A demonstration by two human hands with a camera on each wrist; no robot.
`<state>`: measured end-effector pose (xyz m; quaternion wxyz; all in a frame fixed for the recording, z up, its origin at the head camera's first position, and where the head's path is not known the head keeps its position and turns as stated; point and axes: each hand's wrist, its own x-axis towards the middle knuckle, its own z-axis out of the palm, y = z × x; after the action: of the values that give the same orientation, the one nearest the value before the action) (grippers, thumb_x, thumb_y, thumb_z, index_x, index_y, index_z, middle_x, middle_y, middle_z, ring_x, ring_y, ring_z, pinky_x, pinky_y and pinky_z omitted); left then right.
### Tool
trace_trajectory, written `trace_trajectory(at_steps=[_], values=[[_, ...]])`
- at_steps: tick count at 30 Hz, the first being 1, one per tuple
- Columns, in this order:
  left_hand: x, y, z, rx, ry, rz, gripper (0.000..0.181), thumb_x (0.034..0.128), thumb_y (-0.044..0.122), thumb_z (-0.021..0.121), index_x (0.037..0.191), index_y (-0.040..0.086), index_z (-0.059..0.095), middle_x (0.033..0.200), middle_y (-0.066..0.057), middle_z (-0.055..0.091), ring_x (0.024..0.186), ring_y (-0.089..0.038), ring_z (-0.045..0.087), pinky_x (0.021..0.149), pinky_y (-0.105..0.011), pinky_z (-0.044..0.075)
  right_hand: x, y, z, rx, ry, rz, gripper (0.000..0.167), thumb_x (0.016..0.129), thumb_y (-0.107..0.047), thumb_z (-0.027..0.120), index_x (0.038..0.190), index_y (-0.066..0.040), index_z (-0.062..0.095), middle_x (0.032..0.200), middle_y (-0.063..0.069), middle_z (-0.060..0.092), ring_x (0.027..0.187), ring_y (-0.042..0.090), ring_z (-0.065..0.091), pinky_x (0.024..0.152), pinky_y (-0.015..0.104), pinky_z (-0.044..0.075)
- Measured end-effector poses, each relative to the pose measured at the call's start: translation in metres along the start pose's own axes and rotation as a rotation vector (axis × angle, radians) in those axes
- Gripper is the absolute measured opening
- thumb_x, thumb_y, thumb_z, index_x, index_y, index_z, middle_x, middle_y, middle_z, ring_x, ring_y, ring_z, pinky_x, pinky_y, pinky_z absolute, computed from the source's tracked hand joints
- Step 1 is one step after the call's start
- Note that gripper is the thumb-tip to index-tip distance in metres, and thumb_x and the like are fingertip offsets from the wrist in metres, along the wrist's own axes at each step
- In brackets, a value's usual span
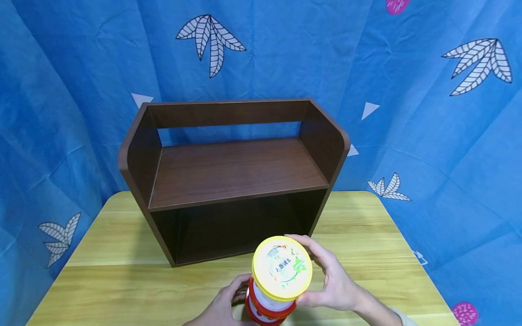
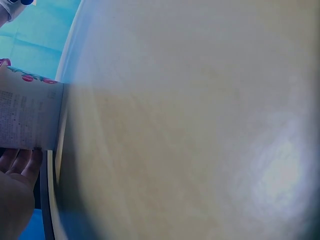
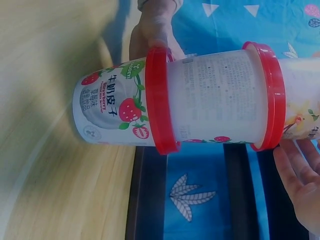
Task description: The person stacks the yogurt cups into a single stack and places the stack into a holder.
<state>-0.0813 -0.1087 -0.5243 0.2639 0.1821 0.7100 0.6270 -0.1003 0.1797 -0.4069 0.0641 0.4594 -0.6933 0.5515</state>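
Three round tubs are stacked on end. The bottom red-lidded tub [image 3: 107, 112], printed with strawberries, is below a middle red-lidded tub [image 3: 220, 100] with a panel of small text. On top is a yellow-lidded tub [image 1: 282, 268]. My left hand [image 1: 220, 305] grips the bottom tub, its fingers around the far side. With fingers behind and thumb in front, my right hand [image 1: 336, 283] holds the top tub; in the right wrist view its fingers [image 3: 283, 162] lie beside the upper red lid. I cannot tell whether the stack touches the table.
Behind the stack stands a dark brown two-level shelf [image 1: 240, 170] on the wooden table [image 1: 94, 290]. A blue patterned curtain [image 1: 285, 50] hangs behind and on both sides. The table's right edge runs down past my right forearm.
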Motion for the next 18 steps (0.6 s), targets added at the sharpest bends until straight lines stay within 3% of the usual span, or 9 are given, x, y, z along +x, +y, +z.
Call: trace_trajectory(at_steps=[8, 14, 18], values=[[-0.0022, 0.0011, 0.0003, 0.0, -0.005, 0.013, 0.078, 0.0908, 0.027, 0.085, 0.154, 0.017, 0.041, 0.153, -0.013, 0.056, 0.141, -0.03, 0.057, 0.104, -0.012, 0.049, 0.0013, -0.0003, 0.0029, -0.01, 0.001, 0.001, 0.084, 0.092, -0.036, 0.079, 0.154, 0.005, 0.04, 0.146, 0.012, 0.063, 0.128, 0.018, 0.062, 0.099, 0.036, 0.059], [-0.0018, -0.0008, -0.0006, 0.001, -0.006, -0.008, 0.077, 0.0913, 0.028, 0.085, 0.154, 0.02, 0.04, 0.153, -0.008, 0.057, 0.141, -0.031, 0.056, 0.109, -0.02, 0.052, 0.0016, -0.0025, 0.0028, -0.009, 0.0, 0.025, 0.084, 0.093, -0.038, 0.078, 0.155, 0.004, 0.039, 0.146, 0.011, 0.063, 0.128, 0.018, 0.062, 0.098, 0.036, 0.06], [-0.0014, -0.0024, -0.0005, 0.005, -0.009, 0.002, 0.077, 0.0912, 0.028, 0.085, 0.154, 0.023, 0.04, 0.153, -0.007, 0.057, 0.141, -0.03, 0.057, 0.109, -0.019, 0.052, 0.0005, -0.0024, 0.0021, -0.022, -0.013, 0.03, 0.09, 0.092, -0.041, 0.078, 0.157, 0.004, 0.036, 0.148, 0.011, 0.06, 0.131, 0.018, 0.06, 0.101, 0.036, 0.059]])
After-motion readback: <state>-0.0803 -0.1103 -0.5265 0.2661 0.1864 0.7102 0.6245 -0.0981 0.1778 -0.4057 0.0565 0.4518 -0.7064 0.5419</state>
